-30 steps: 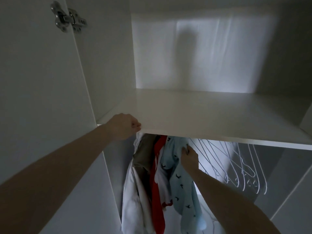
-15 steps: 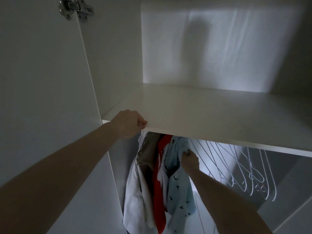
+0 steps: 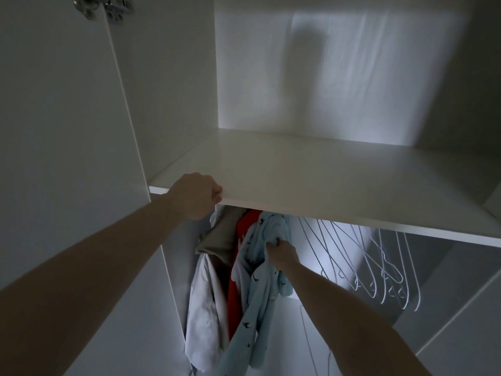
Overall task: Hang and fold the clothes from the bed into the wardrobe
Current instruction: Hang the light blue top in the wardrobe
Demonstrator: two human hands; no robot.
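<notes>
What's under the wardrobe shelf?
Under the shelf: white, beige, red garments, a light blue garment held by the right hand, empty hangers. The rail is hidden.

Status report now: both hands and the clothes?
Left hand grips shelf edge. Right hand grips light blue garment, hanging. Empty hangers right.

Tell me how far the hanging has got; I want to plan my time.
Done: a white garment, a tan one and a red one hang under the shelf. In hand: the right hand grips the blue top; the left hand holds the shelf edge. Left: empty hangers wait; the bed is out of view.
</notes>
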